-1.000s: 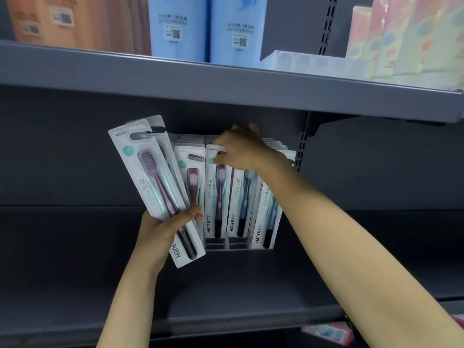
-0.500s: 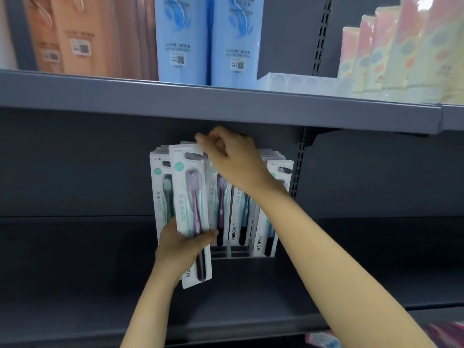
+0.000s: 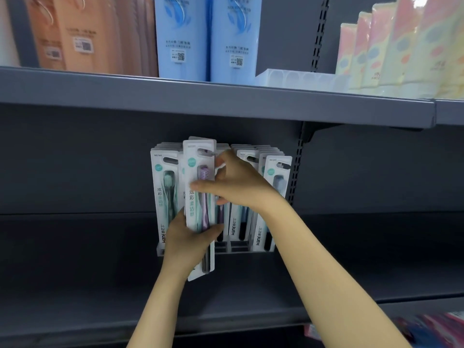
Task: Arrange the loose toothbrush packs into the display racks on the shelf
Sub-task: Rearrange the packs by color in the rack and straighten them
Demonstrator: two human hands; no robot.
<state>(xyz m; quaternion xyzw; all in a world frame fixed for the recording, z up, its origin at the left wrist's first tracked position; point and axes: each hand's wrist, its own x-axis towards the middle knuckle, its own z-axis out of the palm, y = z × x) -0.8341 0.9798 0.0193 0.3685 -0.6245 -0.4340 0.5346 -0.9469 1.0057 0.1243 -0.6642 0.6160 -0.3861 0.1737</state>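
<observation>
Gripping one upright toothbrush pack (image 3: 199, 197), bristles up: left hand (image 3: 187, 243), right hand (image 3: 238, 184).

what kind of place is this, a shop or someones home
Most likely a shop aisle: grey metal shelving, identical toothbrush packs filed in a display rack, and rows of blue boxes with QR labels above.
</observation>
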